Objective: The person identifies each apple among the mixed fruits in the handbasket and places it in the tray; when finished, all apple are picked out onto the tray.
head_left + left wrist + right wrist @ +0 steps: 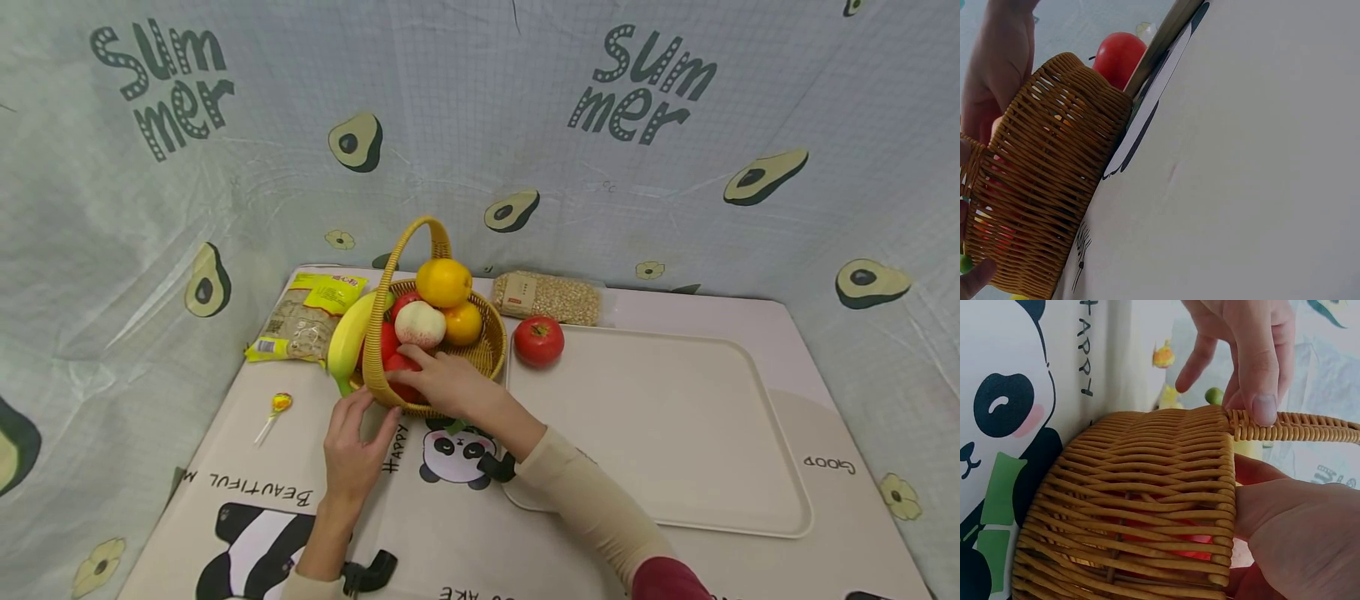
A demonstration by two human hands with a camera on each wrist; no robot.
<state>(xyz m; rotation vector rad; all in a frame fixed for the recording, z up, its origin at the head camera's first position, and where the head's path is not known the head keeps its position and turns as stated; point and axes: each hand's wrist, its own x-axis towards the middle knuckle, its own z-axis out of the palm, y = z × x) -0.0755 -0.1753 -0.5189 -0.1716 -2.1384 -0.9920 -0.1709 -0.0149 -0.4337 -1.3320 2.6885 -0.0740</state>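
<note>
A yellow wicker basket (487, 333) with a tall handle holds bananas (349, 342), a whitish peach (420, 325), two orange-yellow fruits (444, 283) and several red fruits. My right hand (450, 383) reaches over the near rim, its fingers around a smooth red fruit (405, 392); the rim hides part of the grip in the right wrist view. With my left hand (352, 446) I grip the near base of the handle, thumb on one side and fingers on the other. That thumb (1264, 409) lies against the wicker in the right wrist view.
A beige tray (660, 425) lies right of the basket, with a red pomegranate-like fruit (538, 340) at its far left corner. Behind stands a bag of grains (555, 298). A yellow-labelled packet (300, 321) and a lollipop (279, 406) lie on the left.
</note>
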